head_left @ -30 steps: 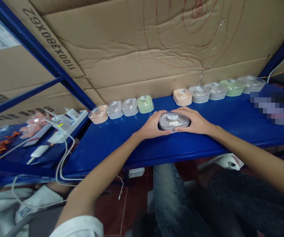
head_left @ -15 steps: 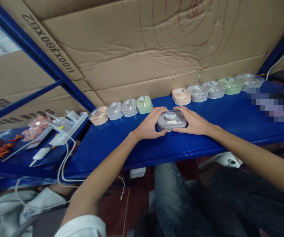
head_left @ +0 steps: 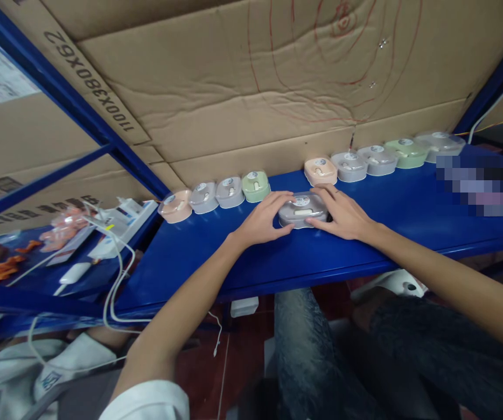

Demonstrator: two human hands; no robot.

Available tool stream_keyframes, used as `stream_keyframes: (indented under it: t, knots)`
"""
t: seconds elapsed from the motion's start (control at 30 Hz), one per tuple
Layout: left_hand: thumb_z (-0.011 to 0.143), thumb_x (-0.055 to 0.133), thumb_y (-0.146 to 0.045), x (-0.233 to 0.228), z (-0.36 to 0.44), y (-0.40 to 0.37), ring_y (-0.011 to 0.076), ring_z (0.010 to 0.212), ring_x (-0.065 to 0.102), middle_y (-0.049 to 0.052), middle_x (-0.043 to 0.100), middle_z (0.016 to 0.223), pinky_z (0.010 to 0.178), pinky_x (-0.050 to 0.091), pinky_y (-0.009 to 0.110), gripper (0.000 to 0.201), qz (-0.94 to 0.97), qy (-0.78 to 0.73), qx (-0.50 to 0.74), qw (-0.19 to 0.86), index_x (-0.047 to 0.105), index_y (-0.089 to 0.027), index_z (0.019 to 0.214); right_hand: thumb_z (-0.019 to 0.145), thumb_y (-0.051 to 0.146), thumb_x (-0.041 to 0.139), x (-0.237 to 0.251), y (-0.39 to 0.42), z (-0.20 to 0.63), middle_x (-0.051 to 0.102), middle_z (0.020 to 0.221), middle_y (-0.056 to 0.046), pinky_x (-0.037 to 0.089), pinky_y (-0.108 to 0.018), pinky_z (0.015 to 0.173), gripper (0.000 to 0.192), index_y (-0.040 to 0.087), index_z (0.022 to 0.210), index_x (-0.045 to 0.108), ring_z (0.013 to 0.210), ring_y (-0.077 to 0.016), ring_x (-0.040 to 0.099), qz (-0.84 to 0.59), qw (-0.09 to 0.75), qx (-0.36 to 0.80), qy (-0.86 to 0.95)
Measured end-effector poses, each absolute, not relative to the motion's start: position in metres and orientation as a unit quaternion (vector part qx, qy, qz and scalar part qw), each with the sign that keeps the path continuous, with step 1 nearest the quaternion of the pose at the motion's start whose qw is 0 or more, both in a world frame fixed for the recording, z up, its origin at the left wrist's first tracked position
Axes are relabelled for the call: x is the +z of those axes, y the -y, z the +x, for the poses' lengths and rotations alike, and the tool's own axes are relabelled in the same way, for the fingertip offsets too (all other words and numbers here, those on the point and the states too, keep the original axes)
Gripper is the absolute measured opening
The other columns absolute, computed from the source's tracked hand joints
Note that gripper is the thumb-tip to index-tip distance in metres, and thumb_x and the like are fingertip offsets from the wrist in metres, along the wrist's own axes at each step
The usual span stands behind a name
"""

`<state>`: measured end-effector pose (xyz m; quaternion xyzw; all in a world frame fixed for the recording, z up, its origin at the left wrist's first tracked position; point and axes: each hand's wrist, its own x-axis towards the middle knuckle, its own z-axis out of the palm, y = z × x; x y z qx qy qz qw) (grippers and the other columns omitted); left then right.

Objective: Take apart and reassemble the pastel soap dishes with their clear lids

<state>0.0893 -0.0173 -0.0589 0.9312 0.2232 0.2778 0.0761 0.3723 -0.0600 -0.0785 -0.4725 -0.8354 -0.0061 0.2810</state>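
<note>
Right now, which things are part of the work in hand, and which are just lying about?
In hand:
- grey box, between the left hand and right hand
- row of boxes along the cardboard wall
- blue shelf

Lying about:
- power strip
- white cables
- orange bits
</note>
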Motion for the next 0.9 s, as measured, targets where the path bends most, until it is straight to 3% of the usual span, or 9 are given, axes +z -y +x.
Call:
stream_keyframes:
  t: [0.3, 0.57, 0.8, 0.9]
  knots:
    - [0.096, 0.079, -0.057, -0.059, 0.087, 0.014, 0.0378, 0.136, 0.058, 0.014, 0.063, 0.141, 0.122, 0.046, 0.060, 0.060, 0.901, -0.337, 0.273, -0.002, 0.062, -0.025, 0.144, 0.109, 0.065, 0.035, -0.079, 0.062, 0.370, 0.059, 0.146, -0.027, 0.054, -0.066, 0.105, 0.065, 0.014, 0.144, 0.057, 0.120, -0.0477, 0.066, -0.523, 0.306, -0.067, 0.793]
    - [0.093, 0.065, -0.027, -0.054, 0.093, 0.025, 0.0379, 0.124, 0.057, 0.018, 0.056, 0.137, 0.114, 0.050, 0.058, 0.064, 0.910, -0.345, 0.219, -0.072, 0.056, -0.022, 0.155, 0.112, 0.062, 0.028, -0.079, 0.061, 0.370, 0.064, 0.138, -0.024, 0.055, -0.062, 0.106, 0.065, 0.015, 0.137, 0.063, 0.116, -0.0426, 0.068, -0.512, 0.299, -0.069, 0.803]
    - [0.104, 0.058, -0.034, -0.048, 0.119, 0.004, 0.0466, 0.126, 0.055, 0.026, 0.058, 0.134, 0.107, 0.046, 0.062, 0.050, 0.900, -0.381, 0.145, -0.154, 0.059, -0.009, 0.147, 0.113, 0.059, 0.029, -0.081, 0.059, 0.371, 0.066, 0.136, -0.023, 0.055, -0.061, 0.106, 0.062, 0.014, 0.136, 0.064, 0.115, -0.0418, 0.069, -0.506, 0.287, -0.078, 0.809]
    - [0.103, 0.061, -0.033, -0.044, 0.137, -0.013, 0.0478, 0.127, 0.054, 0.027, 0.060, 0.135, 0.105, 0.046, 0.063, 0.042, 0.895, -0.390, 0.131, -0.173, 0.063, -0.010, 0.138, 0.113, 0.058, 0.030, -0.082, 0.058, 0.371, 0.066, 0.135, -0.023, 0.055, -0.062, 0.106, 0.061, 0.014, 0.135, 0.065, 0.115, -0.0427, 0.069, -0.501, 0.289, -0.076, 0.812]
